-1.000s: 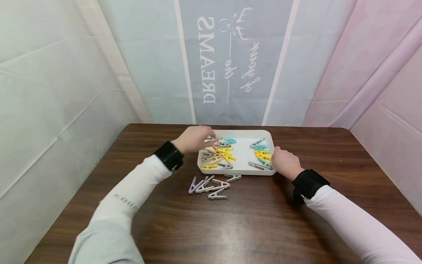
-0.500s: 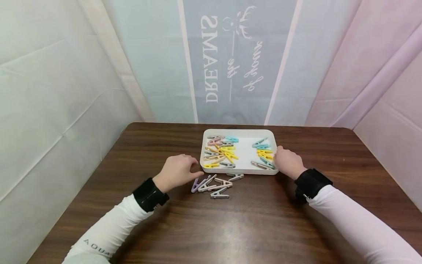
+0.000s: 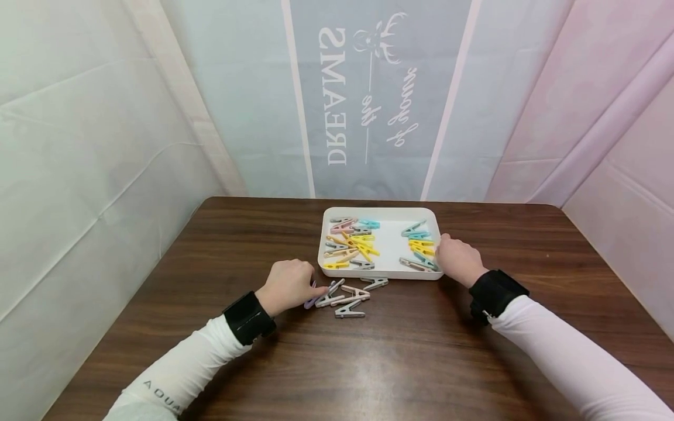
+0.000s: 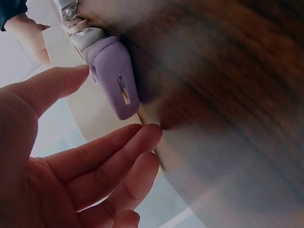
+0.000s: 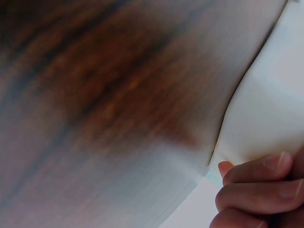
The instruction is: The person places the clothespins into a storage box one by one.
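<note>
My left hand (image 3: 288, 286) is low over the table at the left end of a small pile of clothespins. In the left wrist view, its thumb and bent fingers lie on either side of a purple clothespin (image 4: 111, 71), the fingers apart from it; whether the thumb touches it I cannot tell. Beside it on the wood are a pale pink clothespin (image 3: 358, 291) and several greyish ones. My right hand (image 3: 459, 261) grips the right rim of a white tray (image 3: 388, 273), fingers curled at its wall in the right wrist view; the thumb is mostly hidden.
Inside the tray, yellow, pink, grey and blue clothespins (image 3: 363, 248) lie at the left, with blue, yellow and grey ones (image 3: 419, 245) at the right. The brown wooden table (image 3: 400, 356) reaches back to a printed curtain (image 3: 368, 117).
My left hand has left the tray's left side, where a pink clothespin now lies, and come down to the purple clothespin. My right hand stays at the tray's rim.
</note>
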Demonstrator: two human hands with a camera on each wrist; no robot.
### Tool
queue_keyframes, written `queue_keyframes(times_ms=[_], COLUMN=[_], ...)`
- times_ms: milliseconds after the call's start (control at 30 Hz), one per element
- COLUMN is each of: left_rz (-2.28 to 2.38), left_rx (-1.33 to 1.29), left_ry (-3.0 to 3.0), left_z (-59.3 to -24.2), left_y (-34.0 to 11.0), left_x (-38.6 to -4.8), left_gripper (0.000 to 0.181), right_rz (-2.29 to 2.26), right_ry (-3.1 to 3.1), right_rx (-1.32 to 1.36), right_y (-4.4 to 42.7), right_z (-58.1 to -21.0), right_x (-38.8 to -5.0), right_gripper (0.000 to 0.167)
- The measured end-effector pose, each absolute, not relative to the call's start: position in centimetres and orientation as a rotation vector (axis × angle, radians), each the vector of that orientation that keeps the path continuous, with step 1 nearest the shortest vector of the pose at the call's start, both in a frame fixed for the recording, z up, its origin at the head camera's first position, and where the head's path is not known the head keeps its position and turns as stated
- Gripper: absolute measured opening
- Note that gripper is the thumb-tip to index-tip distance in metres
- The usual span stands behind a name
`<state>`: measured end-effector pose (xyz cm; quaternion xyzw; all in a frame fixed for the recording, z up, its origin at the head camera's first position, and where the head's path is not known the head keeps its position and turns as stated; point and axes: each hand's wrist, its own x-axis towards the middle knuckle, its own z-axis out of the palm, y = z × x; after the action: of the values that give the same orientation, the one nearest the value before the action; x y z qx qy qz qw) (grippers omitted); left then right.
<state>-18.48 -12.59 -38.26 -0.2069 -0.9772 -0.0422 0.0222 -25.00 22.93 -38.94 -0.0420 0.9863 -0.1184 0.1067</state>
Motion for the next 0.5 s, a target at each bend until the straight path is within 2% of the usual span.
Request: queue_keyframes(times_ms=[500], left_rz=[-0.124], left_rx=[-0.662], left_ry=[-3.061], left_z=[-38.23], left_y=[-12.19], left_x=[-18.71], left_gripper=[0.037], right_rz=[-0.351], right_ry=[2.901], right_rx=[-0.115], right_y=[22.87], right_z=[-38.90], right_x=[-24.99], right_gripper=[0.039])
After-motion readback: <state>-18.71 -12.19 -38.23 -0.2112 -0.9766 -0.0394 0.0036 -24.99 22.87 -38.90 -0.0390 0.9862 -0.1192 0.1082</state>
